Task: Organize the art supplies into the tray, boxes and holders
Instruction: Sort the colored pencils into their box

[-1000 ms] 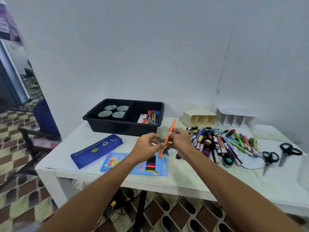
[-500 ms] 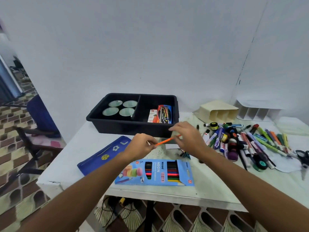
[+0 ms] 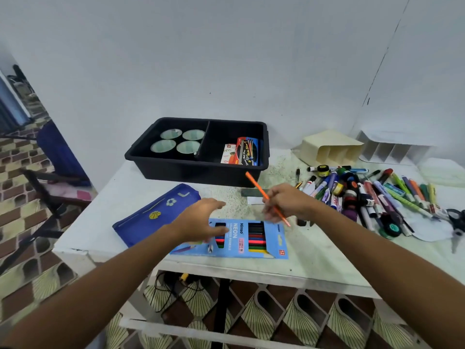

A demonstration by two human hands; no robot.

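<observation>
head view: a black tray, blue pouch and heap of markers crowd the worktop. right hand pinches an orange pencil above the pencil box; left hand hovers flat-fingered over the box's left end.

A bare strip of table lies open between the black tray at the back and the blue pencil box near the front edge. On the left, the blue pouch fills the ground just beside the pencil box. On the right, a dense heap of markers and scissors blocks the way toward the cream holder and white holder against the wall.
</observation>
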